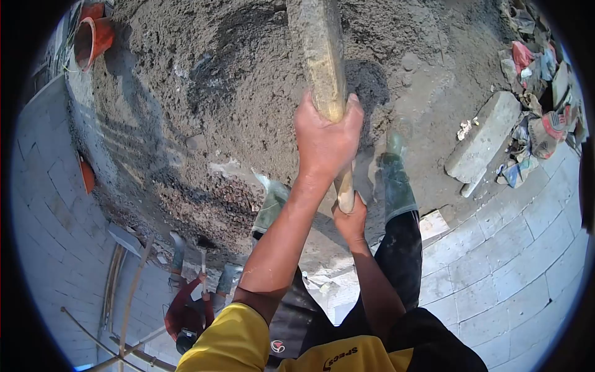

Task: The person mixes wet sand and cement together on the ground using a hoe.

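Observation:
A long wooden handle (322, 59) runs from the top of the view down between my legs; what is at its far end is out of view. My left hand (327, 133) is wrapped round it near the middle of the view. Lower on the same handle, my right hand (350, 218) is closed round its narrower part. Under and around the handle lies rough grey wet mortar or sand (248, 80), with a darker patch (365, 84) just right of the handle. My green boots (396, 186) stand at its near edge.
Orange buckets (93, 40) lie at the upper left. On the right are a concrete block (484, 136) and torn bags (548, 133). A co-worker in a red top (184, 308) holds a tool at the lower left, near wooden poles (133, 291). Grey block walls curve along both sides.

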Motion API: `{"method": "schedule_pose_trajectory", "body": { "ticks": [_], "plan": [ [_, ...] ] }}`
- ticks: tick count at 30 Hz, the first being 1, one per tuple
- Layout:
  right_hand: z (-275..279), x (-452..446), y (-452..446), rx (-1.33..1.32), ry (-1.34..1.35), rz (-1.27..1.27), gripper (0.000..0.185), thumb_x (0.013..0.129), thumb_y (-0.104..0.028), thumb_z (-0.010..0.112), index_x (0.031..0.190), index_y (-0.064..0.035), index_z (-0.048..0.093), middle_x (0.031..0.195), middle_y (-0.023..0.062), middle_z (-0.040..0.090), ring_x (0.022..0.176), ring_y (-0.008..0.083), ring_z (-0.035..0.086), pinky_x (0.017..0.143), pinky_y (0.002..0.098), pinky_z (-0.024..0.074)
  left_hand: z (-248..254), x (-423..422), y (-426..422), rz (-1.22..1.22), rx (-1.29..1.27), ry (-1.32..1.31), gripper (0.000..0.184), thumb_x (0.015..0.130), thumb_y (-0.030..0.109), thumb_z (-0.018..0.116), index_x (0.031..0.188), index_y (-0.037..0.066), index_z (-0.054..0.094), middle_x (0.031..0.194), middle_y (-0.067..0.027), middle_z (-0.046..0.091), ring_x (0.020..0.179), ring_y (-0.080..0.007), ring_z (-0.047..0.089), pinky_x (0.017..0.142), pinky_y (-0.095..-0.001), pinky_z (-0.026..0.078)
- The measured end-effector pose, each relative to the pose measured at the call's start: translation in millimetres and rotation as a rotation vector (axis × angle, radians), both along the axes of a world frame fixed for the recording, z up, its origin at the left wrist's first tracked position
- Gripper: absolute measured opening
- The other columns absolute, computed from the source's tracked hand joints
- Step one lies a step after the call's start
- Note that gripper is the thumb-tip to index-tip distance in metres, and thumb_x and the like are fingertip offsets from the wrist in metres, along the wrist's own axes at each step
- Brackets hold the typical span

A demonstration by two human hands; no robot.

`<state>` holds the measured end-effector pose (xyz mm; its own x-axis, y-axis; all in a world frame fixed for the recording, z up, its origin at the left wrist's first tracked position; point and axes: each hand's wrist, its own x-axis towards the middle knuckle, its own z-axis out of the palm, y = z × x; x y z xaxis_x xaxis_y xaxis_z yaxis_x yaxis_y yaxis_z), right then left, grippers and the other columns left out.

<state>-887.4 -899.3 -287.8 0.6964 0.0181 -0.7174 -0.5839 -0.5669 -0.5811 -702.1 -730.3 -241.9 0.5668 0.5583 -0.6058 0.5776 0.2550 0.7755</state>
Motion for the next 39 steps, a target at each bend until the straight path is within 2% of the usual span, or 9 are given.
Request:
{"method": "schedule_pose_trajectory", "body": {
  "ticks": [1, 3, 7, 10, 12, 20, 28, 35, 39],
  "plan": [
    [-12, 27, 7, 0.05, -0.061, -0.026, 0.016, 0.076, 0.002, 0.062, 0.09, 0.0007, 0.057, 0.074, 0.0161, 0.066, 0.071, 0.0339, 0.068, 0.067, 0.0361, 0.0525, -3, 34, 6, -0.013, 0.134, -0.173, 0.016, 0.088, 0.01, 0.065, 0.078, -0.001, 0.059, 0.061, -0.0019, 0.059, 0.051, -0.0084, 0.054, 0.046, -0.0269, 0.043],
    [-17, 60, 16, 0.118, 0.057, -0.024, 0.014, 0.075, 0.004, 0.06, 0.088, 0.0, 0.057, 0.07, 0.0126, 0.063, 0.063, 0.0291, 0.065, 0.062, 0.0354, 0.0514, -28, 79, 18, -0.105, 0.189, -0.24, 0.027, 0.081, 0.015, 0.069, 0.092, -0.006, 0.058, 0.071, -0.0165, 0.065, 0.064, -0.0242, 0.065, 0.065, -0.0352, 0.053],
    [39, -42, 25, 0.302, 0.785, -0.521, 0.014, 0.073, 0.006, 0.056, 0.08, -0.0051, 0.052, 0.061, 0.0047, 0.051, 0.045, 0.0153, 0.049, 0.038, 0.0308, 0.0368, -145, -33, -22, -0.475, 0.094, 0.487, 0.036, 0.081, 0.02, 0.067, 0.101, -0.01, 0.065, 0.106, -0.0312, 0.066, 0.102, -0.0447, 0.065, 0.09, -0.0432, 0.053],
    [67, -88, 6, 0.076, 0.963, -0.416, 0.016, 0.077, 0.004, 0.061, 0.091, -0.0011, 0.055, 0.065, 0.0019, 0.051, 0.049, 0.0117, 0.048, 0.041, 0.0297, 0.0395, -218, -161, -43, -0.347, -0.098, 0.687, 0.03, 0.078, 0.02, 0.067, 0.089, -0.008, 0.069, 0.09, -0.0279, 0.07, 0.092, -0.0387, 0.07, 0.081, -0.0419, 0.055],
    [79, -140, -22, 0.041, 0.876, -0.246, 0.018, 0.075, 0.001, 0.062, 0.091, 0.0009, 0.054, 0.068, 0.0069, 0.056, 0.052, 0.0168, 0.055, 0.044, 0.0327, 0.0442, -152, -171, -46, -0.283, -0.14, 0.683, 0.017, 0.08, 0.015, 0.066, 0.079, -0.002, 0.065, 0.068, -0.0091, 0.064, 0.055, -0.0154, 0.06, 0.05, -0.0341, 0.046],
    [4, -24, 20, 0.135, 0.198, 0.143, 0.026, 0.073, -0.009, 0.07, 0.095, 0.0005, 0.059, 0.085, 0.0239, 0.068, 0.083, 0.0393, 0.069, 0.071, 0.0424, 0.0523, 2, -31, 36, 0.066, 0.095, 0.103, 0.012, 0.088, 0.008, 0.064, 0.09, -0.001, 0.056, 0.062, -0.0046, 0.059, 0.05, -0.0107, 0.055, 0.045, -0.0279, 0.044],
    [8, -80, -35, 0.069, 0.605, -0.003, 0.026, 0.071, -0.011, 0.067, 0.093, 0.0018, 0.062, 0.071, 0.0158, 0.064, 0.066, 0.0231, 0.063, 0.063, 0.0368, 0.0499, -195, -119, -9, 0.029, -0.159, 0.555, 0.017, 0.083, 0.013, 0.063, 0.076, -0.002, 0.059, 0.061, -0.0084, 0.058, 0.048, -0.0174, 0.055, 0.046, -0.0318, 0.043],
    [76, -116, -48, -0.04, 0.4, 0.055, 0.038, 0.07, -0.019, 0.073, 0.103, -0.0029, 0.062, 0.092, 0.025, 0.069, 0.093, 0.0413, 0.067, 0.079, 0.0498, 0.0522, -11, -94, -58, 0.046, -0.083, 0.363, 0.011, 0.084, 0.006, 0.063, 0.085, 0.002, 0.052, 0.062, -0.0029, 0.055, 0.046, -0.0127, 0.052, 0.042, -0.0294, 0.042],
    [50, 40, -9, 0.164, 0.099, -0.128, 0.032, 0.073, -0.015, 0.072, 0.102, -0.0032, 0.062, 0.088, 0.0229, 0.07, 0.088, 0.0412, 0.068, 0.073, 0.044, 0.0543, 88, 76, -58, -0.17, 0.142, 0.001, 0.012, 0.083, 0.009, 0.061, 0.076, 0.002, 0.057, 0.059, -0.0043, 0.056, 0.047, -0.012, 0.052, 0.046, -0.0271, 0.042]
  ]
}}
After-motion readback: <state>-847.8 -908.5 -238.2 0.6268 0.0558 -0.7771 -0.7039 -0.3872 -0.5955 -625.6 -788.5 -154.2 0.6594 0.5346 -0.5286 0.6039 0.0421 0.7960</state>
